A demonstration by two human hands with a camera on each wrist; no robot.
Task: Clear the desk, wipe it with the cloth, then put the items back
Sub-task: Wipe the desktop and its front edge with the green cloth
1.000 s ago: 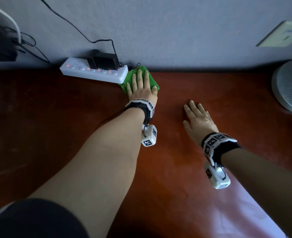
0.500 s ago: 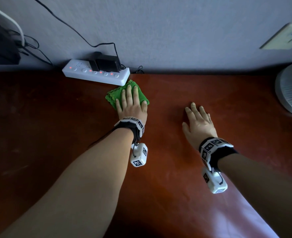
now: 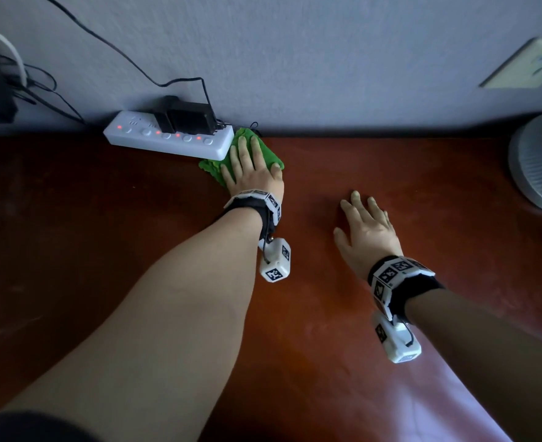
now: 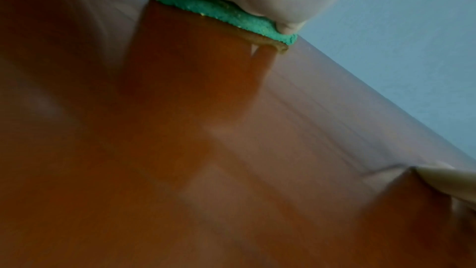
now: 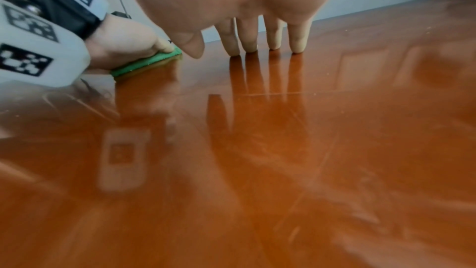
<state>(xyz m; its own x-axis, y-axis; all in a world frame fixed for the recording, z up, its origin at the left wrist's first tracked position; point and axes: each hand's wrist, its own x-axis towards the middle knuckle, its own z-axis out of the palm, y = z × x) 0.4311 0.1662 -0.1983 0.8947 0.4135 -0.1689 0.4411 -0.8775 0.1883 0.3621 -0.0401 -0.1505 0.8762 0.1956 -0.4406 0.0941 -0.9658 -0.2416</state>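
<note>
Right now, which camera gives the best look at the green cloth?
The head view: the green cloth shows from above, under the left hand, beside the power strip. The left wrist and right wrist views catch only its edge.

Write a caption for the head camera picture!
Left hand presses green cloth beside power strip; right hand rests on desk.

Desk w/ cloth, power strip
</note>
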